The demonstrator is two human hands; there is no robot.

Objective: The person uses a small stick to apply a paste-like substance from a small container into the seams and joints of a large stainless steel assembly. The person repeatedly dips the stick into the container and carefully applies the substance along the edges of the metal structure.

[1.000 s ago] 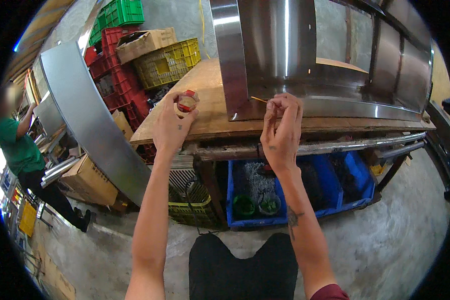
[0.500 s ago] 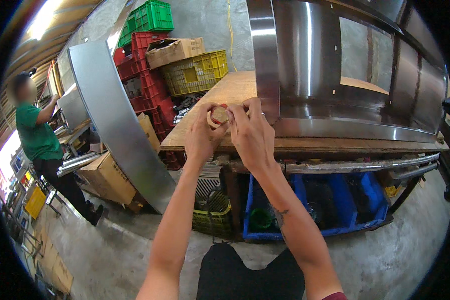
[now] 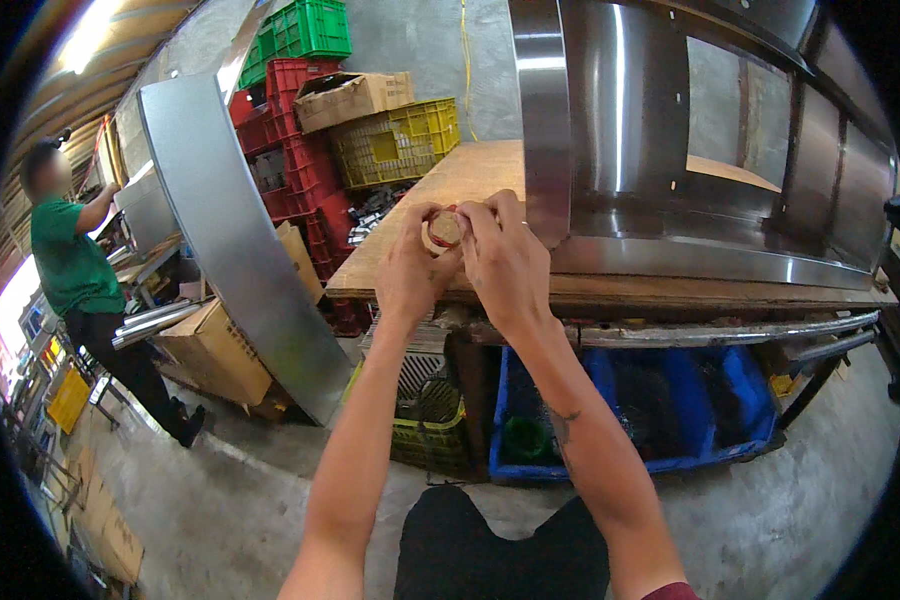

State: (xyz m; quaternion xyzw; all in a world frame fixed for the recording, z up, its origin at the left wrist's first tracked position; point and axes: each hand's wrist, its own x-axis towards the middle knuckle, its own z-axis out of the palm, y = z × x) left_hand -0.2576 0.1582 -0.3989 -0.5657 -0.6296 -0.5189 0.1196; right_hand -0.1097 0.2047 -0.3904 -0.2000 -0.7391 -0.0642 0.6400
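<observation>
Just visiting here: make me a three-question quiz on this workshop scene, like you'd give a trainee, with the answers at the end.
1. True or false: the left hand holds a small round object, and the fingers of the right hand are at it too.

2. Which colour are the bins under the wooden tabletop?
A) white
B) blue
C) orange

3. Fill in the blank: the green crate sits on top of a stack of ____ crates.

Key: 1. True. 2. B. 3. Red.
</observation>
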